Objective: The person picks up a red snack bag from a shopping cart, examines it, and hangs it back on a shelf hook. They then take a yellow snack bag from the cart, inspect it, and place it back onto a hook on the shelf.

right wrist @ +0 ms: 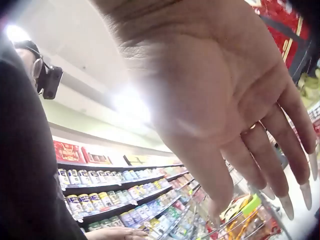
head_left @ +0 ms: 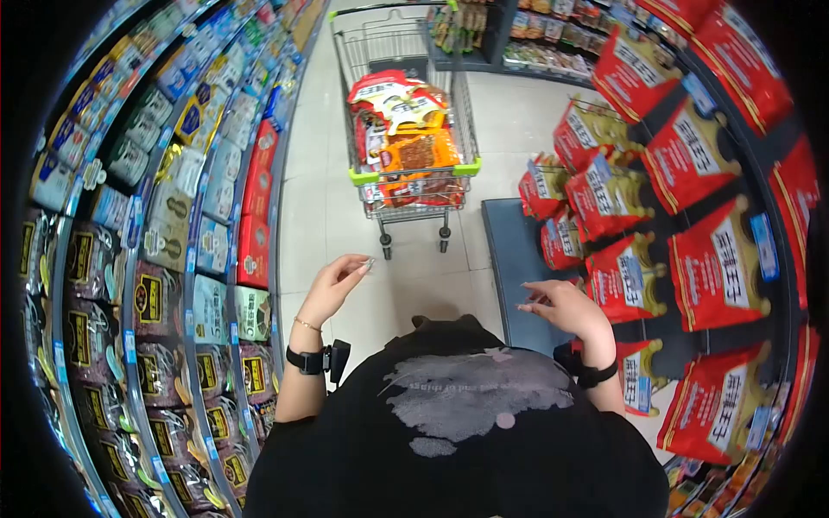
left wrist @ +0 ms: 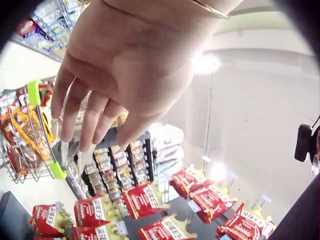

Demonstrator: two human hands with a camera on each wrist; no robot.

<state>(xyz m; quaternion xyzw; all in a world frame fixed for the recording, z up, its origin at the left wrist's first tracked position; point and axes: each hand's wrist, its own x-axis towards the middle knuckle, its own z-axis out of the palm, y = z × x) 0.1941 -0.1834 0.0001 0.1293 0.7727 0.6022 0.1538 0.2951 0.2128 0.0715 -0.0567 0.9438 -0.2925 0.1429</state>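
I stand in a shop aisle with both hands raised in front of my chest, and neither holds anything. My left hand point(head_left: 338, 278) hangs with relaxed fingers point(left wrist: 87, 125) and long pale nails, pointing toward the shopping cart point(head_left: 413, 129). My right hand point(head_left: 557, 304) is open too, its fingers point(right wrist: 280, 150) spread loosely, close to the red snack bags point(head_left: 617, 276) on the right-hand rack. The cart stands about a metre ahead, piled with red and orange snack packets point(head_left: 406, 121).
Shelves of small packaged goods point(head_left: 164, 250) run along my left. Red bags point(head_left: 717, 259) hang on a dark rack on my right, with a dark low platform point(head_left: 514, 259) beneath it. Pale floor tiles point(head_left: 319, 216) lie between me and the cart.
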